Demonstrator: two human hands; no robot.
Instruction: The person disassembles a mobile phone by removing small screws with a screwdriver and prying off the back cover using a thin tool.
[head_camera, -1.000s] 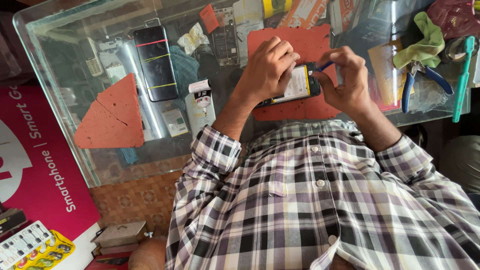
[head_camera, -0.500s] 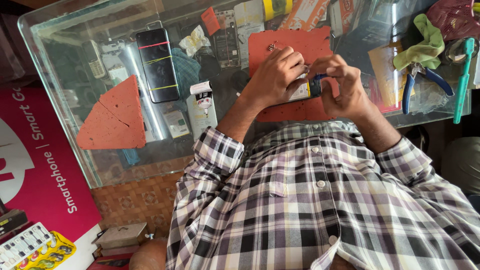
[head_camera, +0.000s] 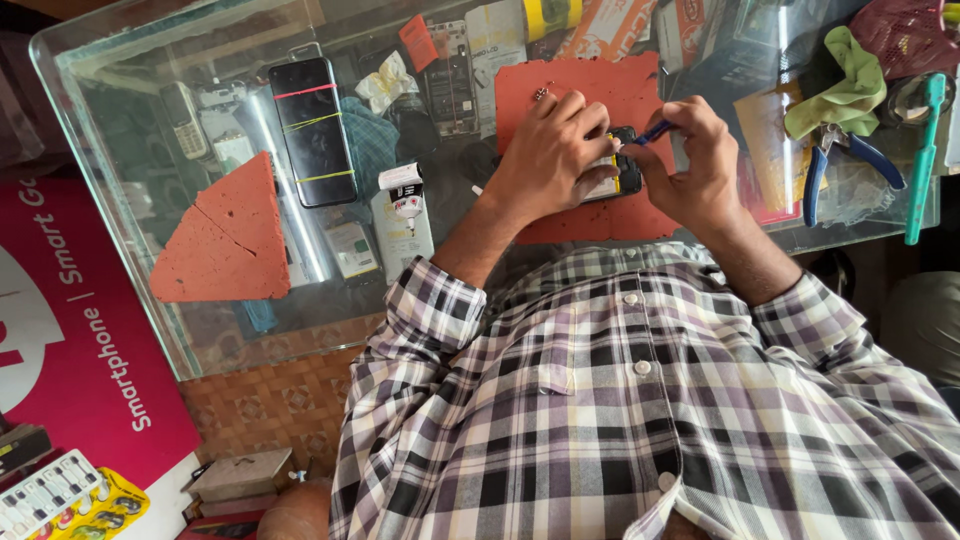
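Over the red mat (head_camera: 590, 90) on the glass counter (head_camera: 120, 110), his left hand (head_camera: 545, 160) clamps the opened phone (head_camera: 618, 175) flat while his right hand (head_camera: 690, 170) pinches a blue-handled tool (head_camera: 652, 131), tip probing inside; steady, fine pressure seems needed.
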